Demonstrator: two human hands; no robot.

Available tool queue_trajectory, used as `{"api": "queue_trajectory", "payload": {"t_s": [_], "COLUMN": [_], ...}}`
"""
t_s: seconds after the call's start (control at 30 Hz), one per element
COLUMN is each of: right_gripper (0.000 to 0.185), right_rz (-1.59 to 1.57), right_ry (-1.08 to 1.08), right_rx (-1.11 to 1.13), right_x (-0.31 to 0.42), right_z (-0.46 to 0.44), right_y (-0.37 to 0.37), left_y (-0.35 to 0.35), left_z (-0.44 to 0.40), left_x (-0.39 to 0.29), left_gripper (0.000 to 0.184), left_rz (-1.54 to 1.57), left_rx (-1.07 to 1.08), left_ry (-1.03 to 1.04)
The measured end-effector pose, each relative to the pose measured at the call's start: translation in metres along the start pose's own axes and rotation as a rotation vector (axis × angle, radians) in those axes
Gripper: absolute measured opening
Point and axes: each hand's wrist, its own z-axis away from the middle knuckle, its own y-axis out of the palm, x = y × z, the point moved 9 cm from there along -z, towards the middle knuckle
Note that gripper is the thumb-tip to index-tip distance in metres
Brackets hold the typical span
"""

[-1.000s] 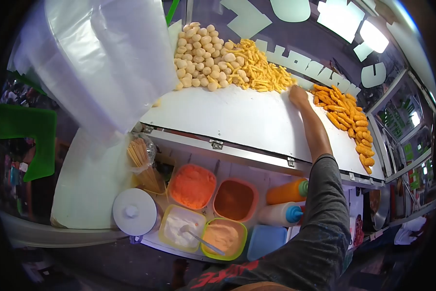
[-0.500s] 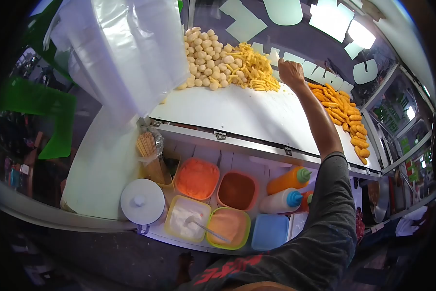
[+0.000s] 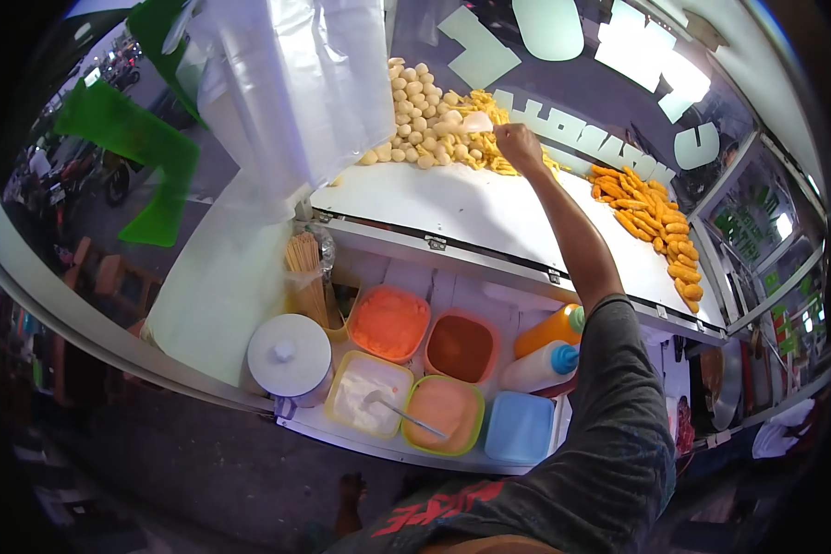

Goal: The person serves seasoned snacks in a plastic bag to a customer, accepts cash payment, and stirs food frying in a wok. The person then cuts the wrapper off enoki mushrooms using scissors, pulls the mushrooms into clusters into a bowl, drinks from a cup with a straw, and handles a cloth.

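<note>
Pale scoop (image 3: 476,122) extends left from the fingers of the right hand (image 3: 519,148), which are curled closed about its near end, with yellow sticks (image 3: 479,150) adjacent, pale balls (image 3: 415,115) farther left, and orange pieces (image 3: 651,217) to the fingers' right.

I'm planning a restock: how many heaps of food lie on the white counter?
3: pale balls at the left, yellow strips beside and touching them, and orange pieces apart at the right. The hanging plastic bags may hide more.
</note>
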Motion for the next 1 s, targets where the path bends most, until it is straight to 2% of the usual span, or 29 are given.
{"api": "queue_trajectory", "payload": {"t_s": [0.07,0.13,0.17,0.23,0.3,0.37,0.43,0.47,0.5,0.53,0.6,0.7,0.73,0.8,0.9,0.93,1.0], "right_gripper": [0.037,0.035,0.034,0.034,0.032,0.032,0.032,0.034,0.034,0.034,0.033,0.035,0.037,0.037,0.041,0.041,0.04], "right_rz": [-0.033,0.194,0.255,0.38,0.345,0.232,0.055,-0.143,-0.084,-0.023,0.087,0.241,0.227,0.098,-0.368,-0.4,-0.145], "right_ry": [-0.075,-0.031,-0.026,-0.023,0.007,0.035,0.085,0.019,-0.028,-0.071,-0.023,0.098,0.091,0.106,0.226,0.211,0.131], "right_rx": [-0.081,0.142,0.157,0.183,0.187,0.162,0.118,0.01,-0.02,-0.046,0.044,0.14,0.215,0.125,-0.024,0.036,0.084], "right_x": [0.017,0.023,0.013,-0.009,-0.017,-0.022,-0.023,-0.011,-0.001,0.007,0.004,-0.008,-0.019,-0.022,-0.023,-0.018,0.009], "right_z": [-0.005,0.0,0.003,0.005,0.015,0.014,0.01,0.01,0.008,0.006,0.009,0.013,0.009,0.01,0.0,-0.003,0.004], "right_y": [-0.023,-0.024,-0.017,0.005,0.017,0.024,0.026,0.012,0.002,-0.007,-0.002,0.011,0.029,0.04,0.032,0.023,-0.002], "left_y": [0.0,-0.003,-0.001,0.004,0.003,0.002,-0.005,-0.004,-0.003,-0.005,-0.009,-0.008,-0.006,-0.006,-0.007,-0.007,-0.004], "left_z": [0.001,0.009,0.013,0.014,0.014,0.015,0.017,0.023,0.033,0.034,0.03,0.033,0.031,0.034,0.037,0.039,0.039], "left_x": [0.017,0.019,0.012,0.016,0.04,0.031,0.038,0.031,0.034,0.03,0.035,0.04,0.036,0.031,0.02,0.019,0.019], "left_gripper": [0.024,0.023,0.022,0.021,0.02,0.02,0.02,0.02,0.021,0.022,0.024,0.026,0.026,0.027,0.027,0.027,0.026], "left_rz": [0.043,0.002,-0.048,-0.044,0.055,0.055,0.139,0.23,0.322,0.264,0.143,0.204,0.194,0.168,0.181,0.187,0.196], "left_rx": [-0.01,0.037,0.083,0.097,0.029,0.02,-0.024,-0.065,-0.105,-0.101,-0.085,-0.137,-0.128,-0.112,-0.141,-0.142,-0.137], "left_ry": [0.014,0.097,0.168,0.123,-0.108,-0.016,-0.14,-0.31,-0.483,-0.437,-0.347,-0.485,-0.491,-0.511,-0.514,-0.505,-0.487]}}
